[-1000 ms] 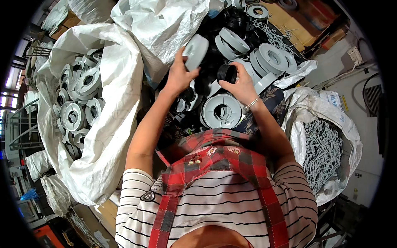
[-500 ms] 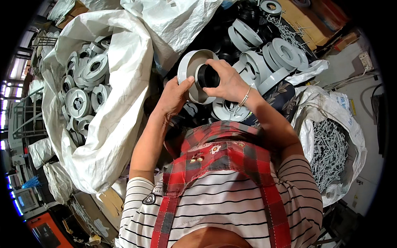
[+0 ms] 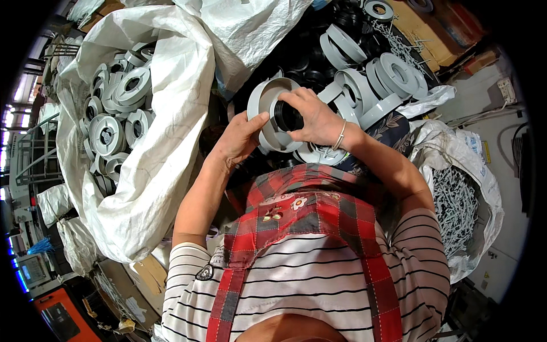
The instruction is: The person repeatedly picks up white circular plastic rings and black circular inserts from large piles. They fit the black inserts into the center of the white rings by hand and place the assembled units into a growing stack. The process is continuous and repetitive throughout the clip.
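Note:
A round grey plastic flanged ring [image 3: 263, 94] is held up in front of me, its hollow side facing right. My left hand [image 3: 244, 135] grips its left rim, thumb on the near edge. In my right hand [image 3: 319, 118] is a black ribbed rubber ring [image 3: 283, 115], pinched between thumb and fingers. The black ring sits at the middle of the grey one; how deep it goes in is hidden by my fingers. Right beside my right hand lie more grey rings [image 3: 356, 91], and a grey spoked disc [image 3: 319, 154] is below it.
At the left stands a large white woven sack [image 3: 171, 119] filled with grey spoked parts [image 3: 107, 135]. Black rings [image 3: 310, 60] are heaped beyond my hands. On the right, another white sack [image 3: 484, 194] contains thin grey plastic pieces [image 3: 454, 214]. Cardboard [image 3: 419, 28] lies at the far right.
My right hand and the black ring have shifted slightly right and down, and the black ring is tilted differently. The grey ring has turned a little in my left hand.

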Demonstrator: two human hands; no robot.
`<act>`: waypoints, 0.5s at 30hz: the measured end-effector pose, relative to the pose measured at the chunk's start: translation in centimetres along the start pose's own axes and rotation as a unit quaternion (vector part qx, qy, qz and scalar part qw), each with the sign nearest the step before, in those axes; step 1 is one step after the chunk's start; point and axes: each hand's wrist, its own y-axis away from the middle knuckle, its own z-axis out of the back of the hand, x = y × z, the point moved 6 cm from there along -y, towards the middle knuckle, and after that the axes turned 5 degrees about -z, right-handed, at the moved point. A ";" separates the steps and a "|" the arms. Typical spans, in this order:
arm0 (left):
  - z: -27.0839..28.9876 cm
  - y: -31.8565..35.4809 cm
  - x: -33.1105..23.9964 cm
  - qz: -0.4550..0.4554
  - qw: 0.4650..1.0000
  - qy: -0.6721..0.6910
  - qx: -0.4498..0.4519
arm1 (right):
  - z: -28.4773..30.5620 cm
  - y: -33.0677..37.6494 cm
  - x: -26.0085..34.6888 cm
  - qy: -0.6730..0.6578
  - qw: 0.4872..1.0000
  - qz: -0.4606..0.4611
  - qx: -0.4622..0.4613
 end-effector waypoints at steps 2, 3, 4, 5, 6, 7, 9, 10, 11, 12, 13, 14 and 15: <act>0.7 0.0 0.6 0.023 1.000 -0.006 0.016 | -0.4 0.2 -0.2 0.004 1.000 0.015 0.015; 1.0 0.1 0.8 0.036 0.999 -0.009 0.022 | -0.5 0.4 0.3 0.016 0.998 0.047 0.033; 1.2 0.2 0.9 0.053 0.998 -0.002 0.021 | -0.5 0.6 0.9 0.028 0.995 0.079 0.050; 1.3 0.4 0.8 0.071 0.997 0.006 0.020 | -0.4 0.8 1.7 0.040 0.991 0.110 0.068; 1.4 0.5 0.8 0.088 0.996 0.013 0.020 | -0.4 0.8 2.1 0.058 0.988 0.110 0.094; 1.7 0.6 1.1 0.097 0.995 0.011 0.027 | -0.4 1.0 2.3 0.066 0.984 0.125 0.109; 2.3 0.7 1.9 0.115 0.993 0.006 0.041 | -0.6 1.4 2.5 0.080 0.975 0.155 0.139; 2.3 0.7 2.0 0.116 0.992 0.009 0.041 | -0.6 1.5 2.6 0.086 0.974 0.164 0.134; 2.4 0.8 2.1 0.116 0.992 0.012 0.041 | -0.7 1.5 2.7 0.091 0.972 0.173 0.130; 2.3 0.7 2.2 0.117 0.992 0.016 0.043 | -0.7 1.6 2.7 0.099 0.970 0.181 0.126; 2.2 0.7 2.2 0.104 0.994 0.026 0.034 | -0.8 1.6 2.8 0.106 0.968 0.190 0.122; 1.9 0.7 2.1 0.092 0.995 0.037 0.025 | -1.1 1.5 2.3 0.106 0.976 0.158 0.103; 1.7 0.7 2.0 0.079 0.996 0.047 0.015 | -1.2 1.3 1.9 0.080 0.984 0.136 0.087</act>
